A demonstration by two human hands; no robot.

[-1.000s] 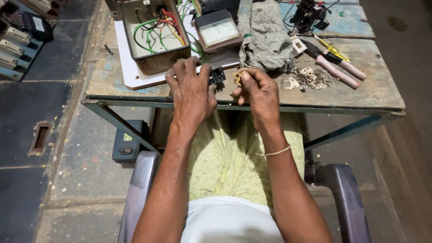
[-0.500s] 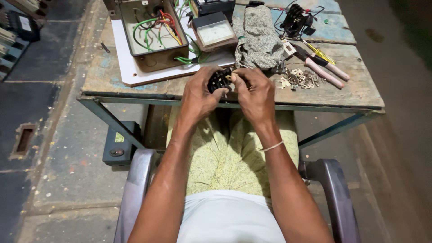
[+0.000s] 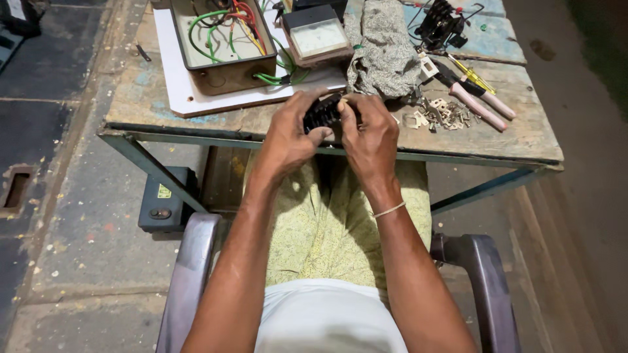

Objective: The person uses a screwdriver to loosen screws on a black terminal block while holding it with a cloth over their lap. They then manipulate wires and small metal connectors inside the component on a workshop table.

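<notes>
Both hands meet over the front edge of a worn wooden table (image 3: 517,140). My left hand (image 3: 288,137) and my right hand (image 3: 369,134) together grip a small black ribbed electrical part (image 3: 322,112), held between the fingers just above the table edge. My thumbs press on its near side. Most of the part is hidden by my fingers. I sit on a chair with grey armrests (image 3: 190,281).
An open metal box with green and red wires (image 3: 222,42) sits on a white board at the back left. Beside it are a square meter (image 3: 318,36), a grey cloth (image 3: 386,55), pink-handled pliers (image 3: 474,98), small metal bits (image 3: 441,114). A black box (image 3: 163,206) lies under the table.
My hands closed together around the black part and lifted it off the table edge. The view shifted so the table sits slightly lower and nearer.
</notes>
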